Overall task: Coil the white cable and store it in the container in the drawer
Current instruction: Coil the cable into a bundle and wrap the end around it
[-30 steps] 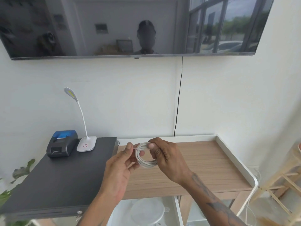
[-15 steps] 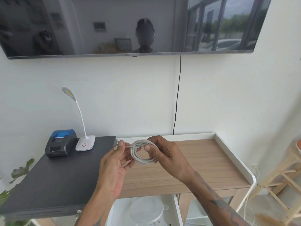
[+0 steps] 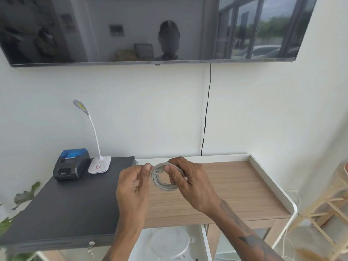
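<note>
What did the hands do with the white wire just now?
The left hand shifted its grip from the coil's lower left edge up to its top left, pinching a strand there. The right hand turned the white cable a little, its thumb now through the ring, which looks rounder and more face-on. The loops stayed bundled above the wooden table. The lamp, printer and open drawer stayed put.

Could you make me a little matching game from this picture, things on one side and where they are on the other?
Things:
1. white cable
2. desk lamp
3. receipt printer
4. round container

Places:
A. in the open drawer below the tabletop
B. far left on the black box
C. coiled, held between both hands
D. just right of the printer

Pairs: 1-C, 2-D, 3-B, 4-A
</note>
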Available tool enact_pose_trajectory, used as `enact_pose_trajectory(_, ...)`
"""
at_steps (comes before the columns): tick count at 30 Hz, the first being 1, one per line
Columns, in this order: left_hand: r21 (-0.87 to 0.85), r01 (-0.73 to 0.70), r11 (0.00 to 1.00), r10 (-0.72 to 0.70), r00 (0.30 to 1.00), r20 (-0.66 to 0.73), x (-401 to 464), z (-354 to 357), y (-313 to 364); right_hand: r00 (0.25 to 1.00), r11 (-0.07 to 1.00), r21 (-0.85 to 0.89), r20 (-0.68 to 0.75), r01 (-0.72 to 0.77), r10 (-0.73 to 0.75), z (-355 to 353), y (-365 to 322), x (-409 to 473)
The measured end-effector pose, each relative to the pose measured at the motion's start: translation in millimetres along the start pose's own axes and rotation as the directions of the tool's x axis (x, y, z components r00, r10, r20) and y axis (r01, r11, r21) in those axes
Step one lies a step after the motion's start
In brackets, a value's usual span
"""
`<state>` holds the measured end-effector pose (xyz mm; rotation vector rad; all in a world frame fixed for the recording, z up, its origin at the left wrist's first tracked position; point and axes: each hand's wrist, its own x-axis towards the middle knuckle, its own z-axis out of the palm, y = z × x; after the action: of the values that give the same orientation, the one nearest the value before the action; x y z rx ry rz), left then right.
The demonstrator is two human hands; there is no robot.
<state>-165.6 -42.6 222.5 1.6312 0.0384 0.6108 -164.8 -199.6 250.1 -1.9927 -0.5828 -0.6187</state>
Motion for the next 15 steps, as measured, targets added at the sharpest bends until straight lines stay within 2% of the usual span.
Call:
enact_pose_trajectory(5, -0.156, 0.068, 0.985, -0.069, 0.998, -0.003, -7, 1, 1, 0.998, 0.998, -0.036, -0.031, 0.053, -0.054, 8, 1, 1)
enact_pose_trajectory(8, -0.206, 0.052, 0.977, -0.034, 0.995, 0.090, -10, -1, 3, 0.998, 0.998, -0.036, -0.044, 0.047, -0.049, 10, 1, 2)
enact_pose_trajectory(11, -0.212, 0.084, 0.974, -0.028, 0.967, 0.253, -10, -5, 0, 0.999, 0.999, 0.038, 0.023, -0.027, 0.026, 10, 6, 4)
enact_pose_trajectory(13, -0.172, 0.118, 0.978, -0.062, 0.952, 0.300, -4, -7, -2, 0.989, 0.984, 0.135, 0.103, -0.120, 0.106, 13, 11, 5)
enact_pose_trajectory(15, -0.241, 0.267, 0.933, -0.158, 0.905, 0.394, 8, -11, -3, 0.968, 0.941, 0.246, 0.153, -0.232, 0.198, 18, 18, 7)
